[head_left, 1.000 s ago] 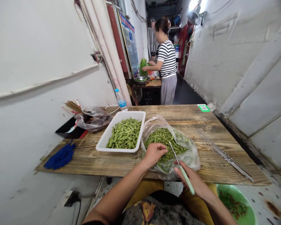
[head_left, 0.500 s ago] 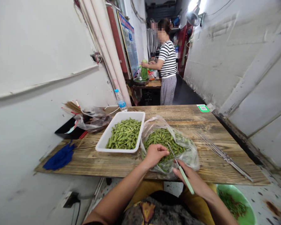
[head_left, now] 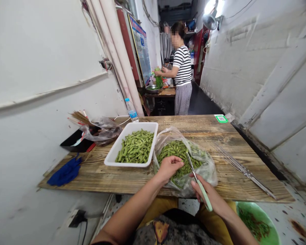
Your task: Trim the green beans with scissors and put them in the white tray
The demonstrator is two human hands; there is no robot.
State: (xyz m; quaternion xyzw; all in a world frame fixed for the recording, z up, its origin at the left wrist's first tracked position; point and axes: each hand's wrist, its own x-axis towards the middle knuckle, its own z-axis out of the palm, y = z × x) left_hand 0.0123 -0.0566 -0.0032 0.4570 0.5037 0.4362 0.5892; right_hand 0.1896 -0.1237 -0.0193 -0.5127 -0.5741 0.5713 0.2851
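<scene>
My left hand [head_left: 170, 168] is over the near side of a clear plastic bag [head_left: 211, 169], which lies open and full of green edamame pods [head_left: 174, 148]. Its thumb and forefinger are pinched together; what lies between them is too small to make out. In my right hand [head_left: 209, 193] is a pair of scissors [head_left: 202, 189] with pale green handles. Their slim metal blades point up and away over the pods, just right of my left fingertips. Left of the bag, a white plastic tub [head_left: 109, 160] holds more pods.
A blue cloth [head_left: 64, 173], a black tray [head_left: 75, 144] and a water bottle [head_left: 132, 113] are on the left. Metal skewers [head_left: 247, 172] lie on the right of the wooden table [head_left: 91, 177]. A green basin [head_left: 269, 224] stands below. Another person [head_left: 183, 68] handles green vegetables behind.
The scissors have turned slightly in my right hand, their tips shifting a little to the right. My left hand stays nearly still. The other person's hands have lowered slightly with the greens.
</scene>
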